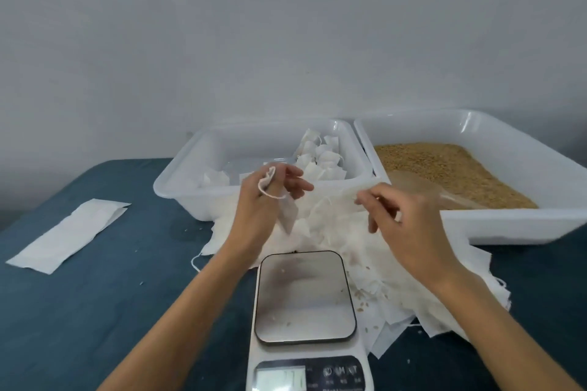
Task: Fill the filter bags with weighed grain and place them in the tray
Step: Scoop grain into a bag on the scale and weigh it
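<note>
In the head view, the kitchen scale sits nearest the person, its platform bare but for stray husks. Just beyond and to the right of the scale lies a loose heap of empty filter bags. The left hand, above the heap's left edge beyond the scale, has its fingers curled round one filter bag, whose drawstring loops over the fingers. The right hand hovers over the heap beyond the scale's right corner, its fingertips apparently pinching the edge of another sheet, though motion blur leaves that uncertain. Behind the scale to the left, the tray holds a few filled bags in its right part. Behind the scale to the right, a larger tub holds the grain. Left of the scale lies a flat paper sleeve.

The step in hand looks like opening a fresh bag. It would go best by freeing the drawstring first, then spreading the mouth wide with both hands before any grain goes in.
</note>
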